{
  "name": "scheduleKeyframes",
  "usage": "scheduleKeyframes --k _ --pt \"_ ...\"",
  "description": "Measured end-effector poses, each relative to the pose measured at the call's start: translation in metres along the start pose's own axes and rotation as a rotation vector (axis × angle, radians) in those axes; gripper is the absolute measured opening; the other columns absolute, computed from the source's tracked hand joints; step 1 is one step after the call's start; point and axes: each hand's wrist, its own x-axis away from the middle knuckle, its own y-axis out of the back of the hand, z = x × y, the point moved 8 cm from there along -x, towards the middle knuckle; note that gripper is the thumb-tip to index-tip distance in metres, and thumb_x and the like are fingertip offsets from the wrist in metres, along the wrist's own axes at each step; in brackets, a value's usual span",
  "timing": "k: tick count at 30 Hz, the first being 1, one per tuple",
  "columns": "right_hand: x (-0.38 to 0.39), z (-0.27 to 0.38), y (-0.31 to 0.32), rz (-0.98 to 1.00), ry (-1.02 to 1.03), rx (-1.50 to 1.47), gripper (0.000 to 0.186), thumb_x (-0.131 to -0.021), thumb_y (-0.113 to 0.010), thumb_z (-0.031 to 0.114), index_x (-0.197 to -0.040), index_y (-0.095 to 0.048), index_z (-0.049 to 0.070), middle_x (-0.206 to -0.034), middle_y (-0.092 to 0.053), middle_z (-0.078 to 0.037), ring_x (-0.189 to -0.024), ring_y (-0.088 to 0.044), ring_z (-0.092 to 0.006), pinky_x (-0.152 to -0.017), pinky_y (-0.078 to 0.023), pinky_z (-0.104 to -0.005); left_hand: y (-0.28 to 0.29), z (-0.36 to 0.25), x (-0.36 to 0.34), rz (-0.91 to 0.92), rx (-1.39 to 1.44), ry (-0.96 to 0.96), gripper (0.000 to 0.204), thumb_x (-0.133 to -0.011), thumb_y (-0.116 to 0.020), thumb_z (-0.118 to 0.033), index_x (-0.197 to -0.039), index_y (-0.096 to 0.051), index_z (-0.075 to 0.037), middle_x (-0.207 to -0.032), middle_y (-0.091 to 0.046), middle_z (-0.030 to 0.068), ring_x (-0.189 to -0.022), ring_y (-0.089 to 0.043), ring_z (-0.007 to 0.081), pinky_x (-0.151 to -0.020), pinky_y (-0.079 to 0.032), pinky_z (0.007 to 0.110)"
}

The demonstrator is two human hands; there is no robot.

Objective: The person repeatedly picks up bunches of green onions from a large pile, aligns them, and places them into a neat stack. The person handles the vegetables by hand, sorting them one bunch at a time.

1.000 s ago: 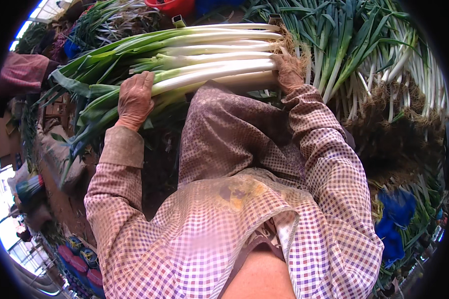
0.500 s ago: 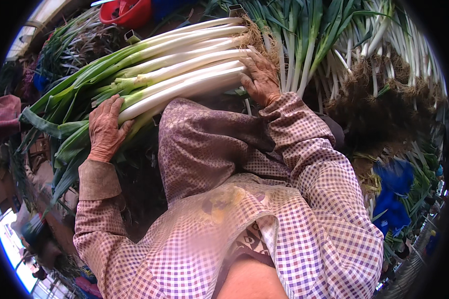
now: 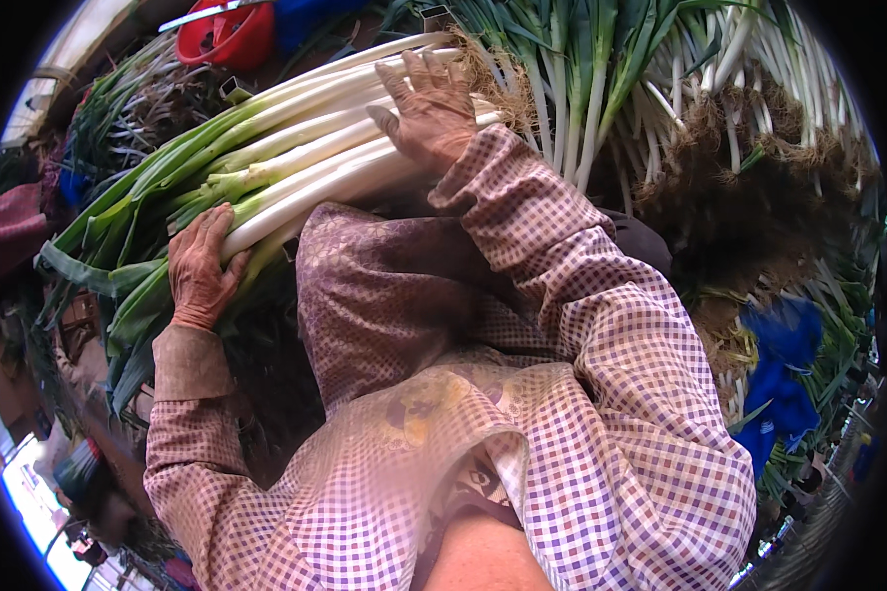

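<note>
A wide bundle of leeks lies slantwise across and beyond my knees, green leaves to the left, white shafts and brown roots to the right. My left hand grips its near edge where white turns to green, fingers over the leeks and thumb toward the nearest shaft. Flat on top of the white shafts, close to the root end, rests my right hand, its fingers apart and holding nothing. Part of the shafts is hidden under that hand and its sleeve.
More leeks stand at the far right, with a rooty heap beside them. A red bowl sits at the far left near loose greens. Blue cloth or plastic lies at the right among leaves.
My right hand has moved left and away from me, from the root end of the near shafts onto the top of the bundle. My left hand stays at the green part.
</note>
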Motion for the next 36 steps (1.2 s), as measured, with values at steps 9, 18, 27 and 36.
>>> scheduleKeyframes --k 9,18,27,36 --pt "-0.004 -0.043 -0.057 0.267 -0.226 0.107 0.066 -0.093 -0.024 0.059 -0.148 -0.022 0.024 -0.155 -0.015 -0.012 -0.143 -0.014 -0.0316 -0.114 -0.010 -0.0479 0.004 -0.001 0.014 -0.004 -0.148 0.030 0.054 -0.073 -0.072 -0.031 -0.121 -0.053 -0.013 -0.125 -0.055 0.0060 -0.120 -0.049 0.0249 -0.103 -0.032 0.045" --pt "-0.017 -0.057 -0.063 0.281 -0.149 0.093 0.066 -0.091 -0.027 0.058 -0.146 -0.030 0.021 -0.153 -0.020 -0.016 -0.139 -0.021 -0.0371 -0.113 -0.017 -0.0453 0.033 0.033 0.135 -0.233 -0.428 0.595 0.090 -0.065 -0.076 -0.045 -0.141 -0.034 -0.023 -0.146 -0.029 0.0106 -0.135 -0.027 0.0319 -0.106 -0.016 0.065" --pt "-0.020 -0.059 -0.066 0.304 -0.133 0.075 0.069 -0.090 -0.028 0.060 -0.146 -0.029 0.020 -0.152 -0.020 -0.017 -0.140 -0.021 -0.0364 -0.112 -0.019 -0.0457 0.024 0.027 0.174 -0.358 -0.452 0.747 0.024 -0.068 -0.076 -0.031 -0.081 -0.064 -0.014 -0.125 -0.049 0.0074 -0.125 -0.039 0.0291 -0.105 -0.025 0.058" --pt "-0.033 -0.090 -0.095 0.302 -0.029 0.069 0.072 -0.090 -0.028 0.062 -0.146 -0.029 0.016 -0.152 -0.019 -0.020 -0.140 -0.019 -0.0382 -0.113 -0.018 -0.0443 0.077 0.121 0.227 -0.191 -0.736 0.634 0.012 -0.080 -0.057 -0.019 -0.091 -0.062 -0.017 -0.111 -0.061 0.0011 -0.107 -0.055 0.0228 -0.099 -0.033 0.051"
